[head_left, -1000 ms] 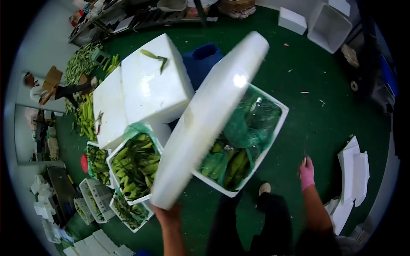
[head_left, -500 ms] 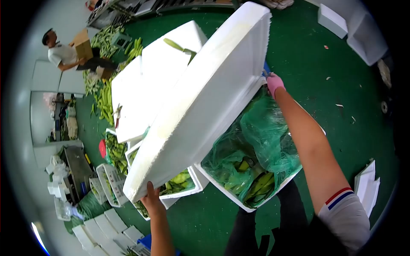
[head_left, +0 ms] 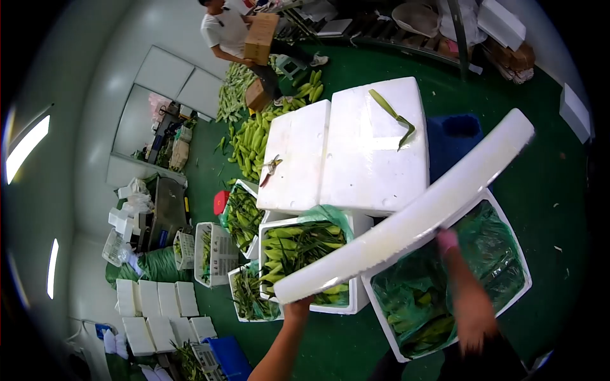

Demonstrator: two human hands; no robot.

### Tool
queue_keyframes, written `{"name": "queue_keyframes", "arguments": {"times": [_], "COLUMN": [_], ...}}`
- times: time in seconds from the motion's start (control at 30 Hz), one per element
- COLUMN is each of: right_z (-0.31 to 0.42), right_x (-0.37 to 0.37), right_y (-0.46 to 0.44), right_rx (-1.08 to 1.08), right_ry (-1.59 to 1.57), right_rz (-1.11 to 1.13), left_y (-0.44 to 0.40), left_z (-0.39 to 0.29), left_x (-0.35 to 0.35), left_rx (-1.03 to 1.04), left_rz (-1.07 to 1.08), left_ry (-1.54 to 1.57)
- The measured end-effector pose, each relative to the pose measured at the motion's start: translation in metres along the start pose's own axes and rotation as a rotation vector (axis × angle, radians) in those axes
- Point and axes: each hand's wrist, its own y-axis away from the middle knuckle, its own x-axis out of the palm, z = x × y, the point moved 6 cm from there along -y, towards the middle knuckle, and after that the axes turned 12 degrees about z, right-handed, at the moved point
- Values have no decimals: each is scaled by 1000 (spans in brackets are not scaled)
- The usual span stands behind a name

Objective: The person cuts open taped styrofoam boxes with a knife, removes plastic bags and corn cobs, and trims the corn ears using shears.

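A long white foam lid [head_left: 406,216] is held up on its edge, slanting across the view. My left hand [head_left: 297,310] grips its lower left end from beneath. My right hand [head_left: 448,242], in a pink glove, is by the lid's lower edge, over an open foam box [head_left: 526,279]. Motion smears its fingers, so whether it touches the lid is unclear. A green plastic liner [head_left: 486,238] in that box partly covers ears of corn [head_left: 432,330]. Left of it, another open foam box [head_left: 359,292] holds green corn ears [head_left: 283,244], partly hidden by the lid.
White foam boxes [head_left: 375,171] stand ahead, carrying pruning shears [head_left: 271,170] and a corn husk leaf [head_left: 391,111]. Behind them, corn [head_left: 251,143] is heaped on the green floor. A person [head_left: 222,32] holds a cardboard carton [head_left: 261,38]. Foam boxes [head_left: 149,298] are stacked lower left.
The lid has tipped lower and moved right, now showing mainly its narrow edge. My right hand has come down and nearer the box. The view has turned left, and the person in back stands more upright.
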Motion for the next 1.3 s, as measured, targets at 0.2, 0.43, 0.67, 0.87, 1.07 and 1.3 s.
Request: {"name": "queue_keyframes", "arguments": {"times": [0.2,0.43,0.67,0.87,1.07,1.3], "right_z": [177,94,40,-83,-169,-310], "right_x": [250,99,-60,1,114,100], "right_y": [178,310,473,626,730,855], "right_rx": [-276,205,46,475,796,770], "right_ry": [-112,-1187,-1913,-1412,-1812,-1864], "right_rz": [161,-352,-760,-969,-1062,-1470], "left_y": [47,63,48,82,176,120], "left_z": [-12,-69,-78,-95,-125,-49], "left_x": [-54,-167,71,278,388,443], "left_rx": [-313,-358,-593,-620,-585,273], "left_rz": [-297,-92,439,980,1445,711], "left_ry": [519,647,732,215,175,-507]}}
